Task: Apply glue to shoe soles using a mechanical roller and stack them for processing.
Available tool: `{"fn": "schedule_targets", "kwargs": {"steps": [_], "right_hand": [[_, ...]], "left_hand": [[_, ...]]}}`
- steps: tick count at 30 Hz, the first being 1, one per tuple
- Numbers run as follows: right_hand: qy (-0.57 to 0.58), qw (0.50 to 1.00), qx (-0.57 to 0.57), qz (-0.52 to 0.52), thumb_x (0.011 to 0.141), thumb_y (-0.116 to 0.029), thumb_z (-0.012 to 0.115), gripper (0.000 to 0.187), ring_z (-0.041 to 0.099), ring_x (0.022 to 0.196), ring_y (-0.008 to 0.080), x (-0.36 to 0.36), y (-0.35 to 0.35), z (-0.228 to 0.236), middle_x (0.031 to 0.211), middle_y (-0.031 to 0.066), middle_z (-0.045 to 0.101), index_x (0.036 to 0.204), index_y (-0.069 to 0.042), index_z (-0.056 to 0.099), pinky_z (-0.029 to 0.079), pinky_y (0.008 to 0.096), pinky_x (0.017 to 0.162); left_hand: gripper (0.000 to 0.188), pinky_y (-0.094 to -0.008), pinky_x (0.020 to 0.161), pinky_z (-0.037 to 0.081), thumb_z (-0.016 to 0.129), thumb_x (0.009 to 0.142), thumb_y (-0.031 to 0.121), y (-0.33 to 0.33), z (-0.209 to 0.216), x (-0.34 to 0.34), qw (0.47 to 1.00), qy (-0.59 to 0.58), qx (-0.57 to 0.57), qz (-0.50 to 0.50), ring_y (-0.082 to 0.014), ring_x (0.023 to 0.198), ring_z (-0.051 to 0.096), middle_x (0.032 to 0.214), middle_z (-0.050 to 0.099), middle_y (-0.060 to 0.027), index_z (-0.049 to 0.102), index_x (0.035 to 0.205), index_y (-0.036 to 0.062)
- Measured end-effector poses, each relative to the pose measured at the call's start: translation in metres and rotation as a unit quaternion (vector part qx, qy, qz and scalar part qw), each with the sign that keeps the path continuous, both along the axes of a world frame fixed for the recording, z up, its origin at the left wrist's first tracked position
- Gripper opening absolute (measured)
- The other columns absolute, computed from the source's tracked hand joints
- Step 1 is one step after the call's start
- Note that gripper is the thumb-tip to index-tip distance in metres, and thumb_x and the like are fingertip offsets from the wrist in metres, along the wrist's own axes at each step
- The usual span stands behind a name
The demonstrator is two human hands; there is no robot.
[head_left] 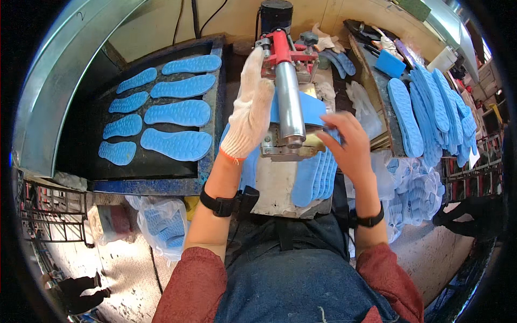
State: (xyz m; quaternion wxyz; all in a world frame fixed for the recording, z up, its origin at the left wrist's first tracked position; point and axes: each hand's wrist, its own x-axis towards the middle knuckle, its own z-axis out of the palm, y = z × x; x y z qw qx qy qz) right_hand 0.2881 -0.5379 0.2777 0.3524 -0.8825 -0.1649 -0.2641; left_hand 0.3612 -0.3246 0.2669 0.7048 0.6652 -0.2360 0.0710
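A blue insole-shaped sheet [313, 109] lies across the machine, passing under its shiny metal roller [290, 102]. My left hand [250, 107], in a white knitted glove, is upright just left of the roller with its fingers stretched out. It is close to the sheet's left end; whether it touches it is hidden. On the other side, my bare right hand [347, 141] is at the sheet's right edge, thumb and fingers apart and slightly blurred. Below the roller, several blue insoles [309, 180] stand in a row at the right of the machine's front plate [273, 185].
Several blue insoles [177, 113] lie in rows on a dark tray [161, 175] at the left. Stacked insoles [404, 116] rest on the right bench beside a blue block [389, 63]. Plastic bags of insoles [167, 226] sit lower down. The red machine head [280, 46] rises behind the roller.
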Motion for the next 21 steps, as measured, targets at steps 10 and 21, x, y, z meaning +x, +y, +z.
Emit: {"fn": "schedule_targets", "kwargs": {"steps": [10,21], "right_hand": [[0.381,0.879,0.285,-0.005,0.096,-0.019,0.047,0.019,0.054,0.065,0.0108,-0.041,0.016,-0.135,0.079,0.0052,0.061,0.092,-0.002,0.056,0.042,0.0253,0.058],[0.248,0.964,0.023,0.089,0.083,-0.020,0.068,0.077,0.050,0.112,0.0264,-0.002,0.124,-0.196,0.128,0.0186,0.042,0.141,0.000,0.023,0.050,0.0329,0.081]], "left_hand": [[0.051,-0.0290,0.111,0.020,0.029,0.102,0.030,0.032,-0.073,-0.013,0.998,0.042,0.047,-0.002,-0.0177,0.136,0.025,0.145,0.032,-0.0123,0.025,0.143,-0.0007],[0.048,-0.0327,0.100,0.038,0.033,0.101,0.038,0.130,-0.018,-0.118,0.770,0.424,-0.471,-0.073,-0.0159,0.110,0.051,0.123,0.054,-0.0059,0.045,0.132,0.0039]]}}
